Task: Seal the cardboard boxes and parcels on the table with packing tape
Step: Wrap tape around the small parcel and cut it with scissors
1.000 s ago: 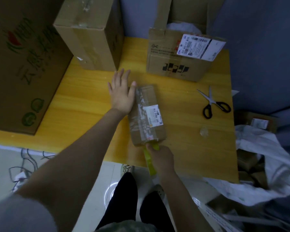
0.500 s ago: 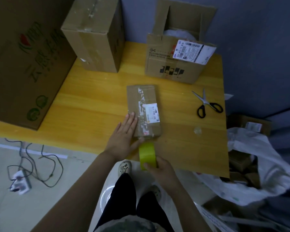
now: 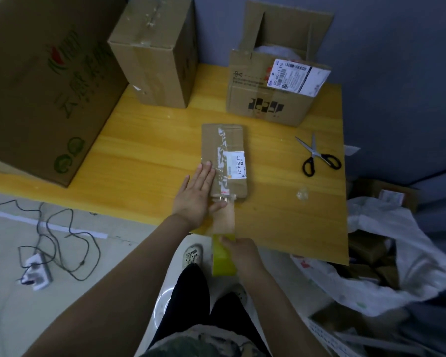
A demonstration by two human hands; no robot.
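Note:
A small flat cardboard parcel (image 3: 224,140) with a white label lies in the middle of the yellow table (image 3: 150,140). My left hand (image 3: 196,197) rests flat, fingers spread, on the parcel's near left corner, thumb on the tape end. My right hand (image 3: 240,253) grips a yellow-green roll of packing tape (image 3: 222,261) below the table's near edge. A clear strip of tape (image 3: 225,217) stretches from the roll up to the parcel's near end.
Black-handled scissors (image 3: 317,155) lie to the right. An open box (image 3: 276,91) with a shipping label and a taped box (image 3: 155,52) stand at the back. A large printed box (image 3: 44,81) fills the left. White bags (image 3: 397,253) lie at the right; cables (image 3: 54,243) on the floor.
My left hand slid from the parcel's far end to its near corner. My right hand pulled the roll back off the table edge, drawing out a longer strip.

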